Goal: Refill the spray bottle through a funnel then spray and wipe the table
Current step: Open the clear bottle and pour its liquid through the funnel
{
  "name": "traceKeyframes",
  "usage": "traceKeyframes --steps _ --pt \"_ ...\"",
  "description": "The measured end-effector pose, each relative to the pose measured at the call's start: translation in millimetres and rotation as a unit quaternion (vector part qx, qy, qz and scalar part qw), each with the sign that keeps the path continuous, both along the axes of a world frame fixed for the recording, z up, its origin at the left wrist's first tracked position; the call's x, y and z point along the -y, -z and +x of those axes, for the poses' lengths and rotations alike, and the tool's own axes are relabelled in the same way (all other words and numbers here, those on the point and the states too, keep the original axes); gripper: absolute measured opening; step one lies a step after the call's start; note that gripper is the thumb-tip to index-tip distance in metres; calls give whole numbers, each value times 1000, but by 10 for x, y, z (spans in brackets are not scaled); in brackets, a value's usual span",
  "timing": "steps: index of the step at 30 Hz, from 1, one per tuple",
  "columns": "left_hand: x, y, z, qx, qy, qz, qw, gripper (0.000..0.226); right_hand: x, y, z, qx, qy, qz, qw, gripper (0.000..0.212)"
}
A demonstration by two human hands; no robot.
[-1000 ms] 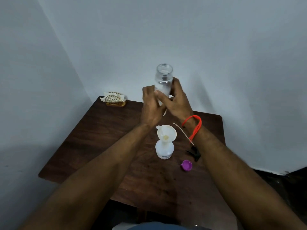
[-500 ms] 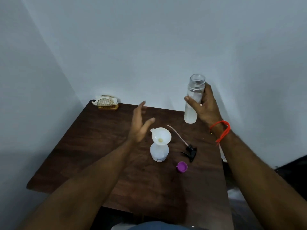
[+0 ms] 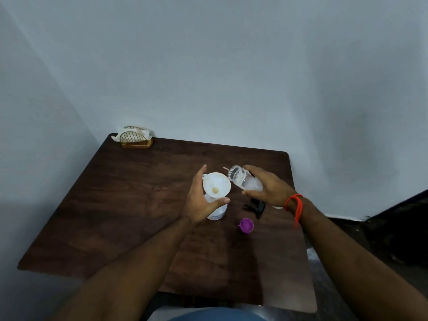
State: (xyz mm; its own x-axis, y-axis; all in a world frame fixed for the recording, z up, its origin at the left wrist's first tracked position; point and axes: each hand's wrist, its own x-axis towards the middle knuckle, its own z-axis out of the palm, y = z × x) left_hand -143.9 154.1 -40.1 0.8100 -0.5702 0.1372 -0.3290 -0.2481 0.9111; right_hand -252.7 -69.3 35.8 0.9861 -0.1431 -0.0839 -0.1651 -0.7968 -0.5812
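The right hand [image 3: 269, 188] grips the tilted clear bottle [image 3: 243, 180], mouth at the funnel [image 3: 216, 184] rim; the left hand [image 3: 200, 200] cups the spray bottle [image 3: 217, 212] beneath, fingers curled round it.

Two bottles [image 3: 245, 181] [image 3: 216, 210], one funnel [image 3: 216, 184], one purple cap [image 3: 246, 225], one napkin holder [image 3: 135, 138]
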Motion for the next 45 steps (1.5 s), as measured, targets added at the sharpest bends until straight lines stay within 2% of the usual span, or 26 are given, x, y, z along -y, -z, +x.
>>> traceKeyframes --steps 5,11,28,45 --pt "45 69 26 48 -10 21 999 94 -5 79 56 -65 -35 -55 996 82" --pt "21 59 43 60 -26 29 997 83 -1 70 136 -79 -57 -102 990 73" --pt "0 82 126 107 -19 82 991 83 2 -53 241 -81 -93 -178 976 73" --pt "19 117 147 130 -25 91 987 81 34 -19 269 -70 -91 -191 975 74"
